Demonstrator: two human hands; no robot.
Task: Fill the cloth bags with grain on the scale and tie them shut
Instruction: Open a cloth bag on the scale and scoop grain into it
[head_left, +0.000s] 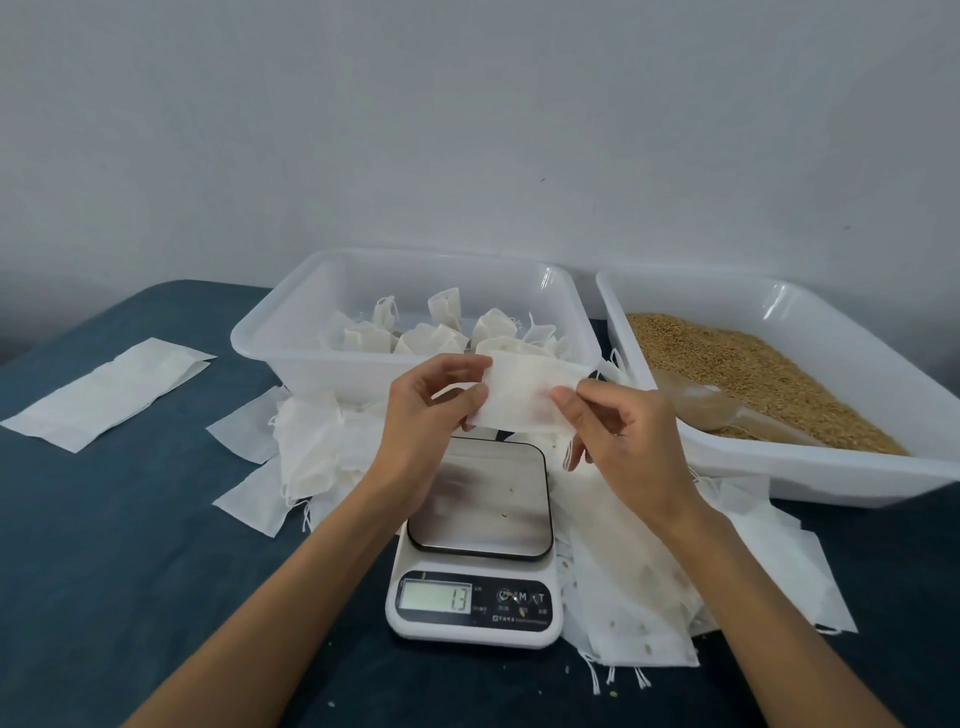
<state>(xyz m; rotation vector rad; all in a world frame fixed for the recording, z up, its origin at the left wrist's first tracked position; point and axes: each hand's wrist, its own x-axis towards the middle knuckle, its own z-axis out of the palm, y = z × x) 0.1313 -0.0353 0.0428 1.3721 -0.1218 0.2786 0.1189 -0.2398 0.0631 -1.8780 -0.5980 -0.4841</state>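
Observation:
An empty white cloth bag (524, 391) is held flat in the air above the scale. My left hand (426, 415) pinches its left edge and my right hand (618, 431) pinches its right edge. Below them stands the small kitchen scale (480, 540) with a steel platform; its display reads 13 and a few stray grains lie on it. Brown grain (748, 374) fills the white tray (810, 478) at the right, with a brown scoop (711, 408) lying in it. The white tub (322, 374) behind the scale holds several filled, tied bags (431, 332).
Loose empty bags are heaped left of the scale (311, 447) and right of it (649, 582). A flat white packet (109, 392) lies at the far left on the dark blue tabletop (130, 545). A grey wall rises behind the tubs.

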